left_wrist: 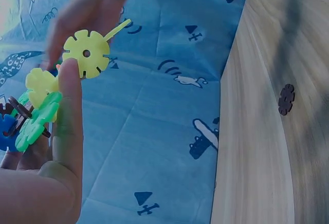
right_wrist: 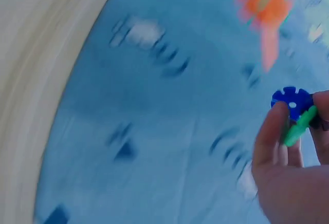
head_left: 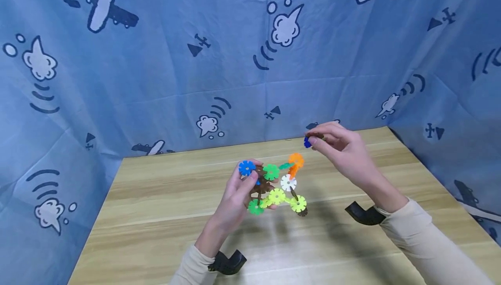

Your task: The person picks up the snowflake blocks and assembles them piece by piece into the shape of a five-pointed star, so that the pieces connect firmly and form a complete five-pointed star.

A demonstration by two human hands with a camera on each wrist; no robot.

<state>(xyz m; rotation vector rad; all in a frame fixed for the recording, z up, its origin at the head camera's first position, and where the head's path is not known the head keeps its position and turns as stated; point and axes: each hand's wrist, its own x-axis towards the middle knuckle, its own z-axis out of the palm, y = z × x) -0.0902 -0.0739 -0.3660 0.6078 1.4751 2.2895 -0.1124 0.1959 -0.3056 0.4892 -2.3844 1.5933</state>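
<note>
My left hand grips a joined structure of plastic notched discs above the table. It includes a blue disc, brown discs, green discs, yellow discs, a white disc and an orange disc at its far right corner. Apart from it, up and to the right, my right hand pinches a small cluster of discs between thumb and fingers. In the right wrist view that cluster shows a dark blue disc with a green disc slotted to it, plus a dark piece partly hidden by the fingers.
A loose brown disc lies on the wooden table, below the structure. Blue patterned cloth hangs behind the table and along both sides. A black band piece sits at my right wrist, another at my left.
</note>
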